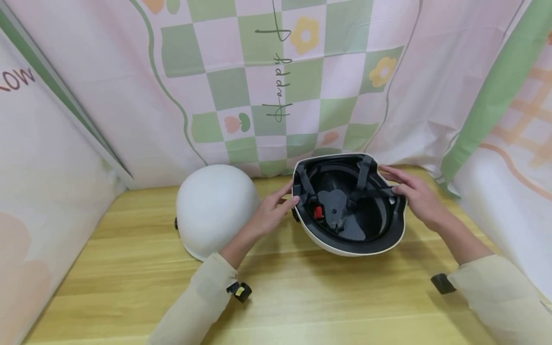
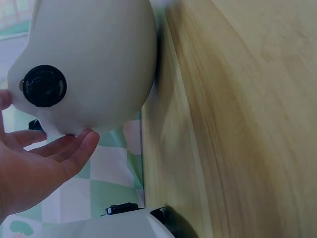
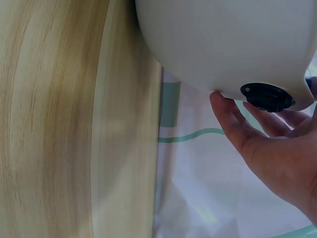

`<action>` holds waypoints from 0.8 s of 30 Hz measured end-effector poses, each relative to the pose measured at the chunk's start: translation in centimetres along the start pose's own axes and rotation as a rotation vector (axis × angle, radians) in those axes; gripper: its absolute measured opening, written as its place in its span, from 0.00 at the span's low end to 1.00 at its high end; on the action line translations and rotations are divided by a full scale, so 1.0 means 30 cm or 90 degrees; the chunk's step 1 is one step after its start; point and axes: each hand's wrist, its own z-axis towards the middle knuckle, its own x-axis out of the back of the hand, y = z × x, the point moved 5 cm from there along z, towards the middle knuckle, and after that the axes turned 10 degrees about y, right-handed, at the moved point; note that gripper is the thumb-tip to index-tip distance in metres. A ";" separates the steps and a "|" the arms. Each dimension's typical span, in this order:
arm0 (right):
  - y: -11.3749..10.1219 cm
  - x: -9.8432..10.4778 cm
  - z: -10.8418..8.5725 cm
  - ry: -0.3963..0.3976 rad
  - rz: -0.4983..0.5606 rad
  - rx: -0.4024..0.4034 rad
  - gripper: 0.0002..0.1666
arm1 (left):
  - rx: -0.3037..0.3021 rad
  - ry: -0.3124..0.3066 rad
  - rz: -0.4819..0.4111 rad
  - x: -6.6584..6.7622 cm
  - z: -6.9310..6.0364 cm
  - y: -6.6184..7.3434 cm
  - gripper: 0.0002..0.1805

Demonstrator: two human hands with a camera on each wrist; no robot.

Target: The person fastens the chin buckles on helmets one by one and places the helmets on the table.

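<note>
A white helmet is tilted with its opening toward me, showing black padding, dark straps and a red buckle. My left hand grips its left edge, thumb at the rim and fingers on the outer shell. At the right edge, my right hand holds it with the thumb on the rim and the fingers behind. The left wrist view shows a round black knob on the shell beside my fingers, and a similar knob appears in the right wrist view. The underside's contact with the table is unclear.
A second white helmet sits dome up on the wooden table, left of the held one and close to my left forearm. Patterned curtains hang along the back and both sides. Each sleeve has a black device near the wrist.
</note>
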 end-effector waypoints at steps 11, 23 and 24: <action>0.023 -0.008 -0.010 -0.206 0.535 -0.078 0.35 | 0.023 -0.003 -0.093 -0.012 0.007 -0.009 0.29; 0.047 0.026 -0.025 -0.341 0.770 -0.099 0.39 | 0.094 0.028 -0.314 -0.057 0.019 -0.031 0.25; 0.050 0.028 -0.024 -0.348 0.786 -0.101 0.39 | 0.096 0.030 -0.328 -0.061 0.020 -0.035 0.24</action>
